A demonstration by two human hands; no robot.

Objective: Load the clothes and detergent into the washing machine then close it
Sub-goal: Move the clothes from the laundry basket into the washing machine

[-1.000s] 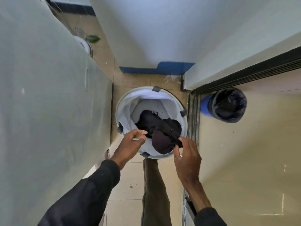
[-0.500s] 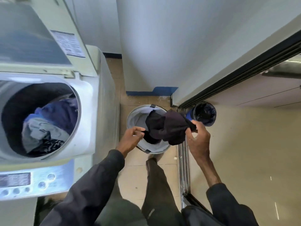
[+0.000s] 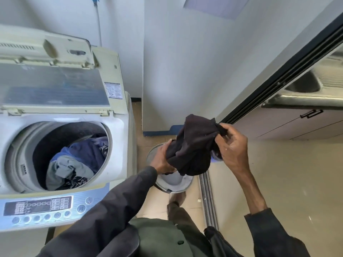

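Over round white laundry basket (image 3: 176, 190): crumpled dark cloth garment (image 3: 194, 145).
Left hand (image 3: 162, 160): grips its bottom.
Right hand (image 3: 232, 149): pinches its top.
Risk: pinch could slip, dropping it short of cream top-load washer (image 3: 115, 130).

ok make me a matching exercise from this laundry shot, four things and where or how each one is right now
Things:
1. dark garment
2. washer lid
3. laundry basket
4. blue and grey clothes

States:
a. propped open
b. on the floor beside the washer
c. gripped by the left hand and right hand
d. lying in the drum

Pairs: 1-c, 2-a, 3-b, 4-d
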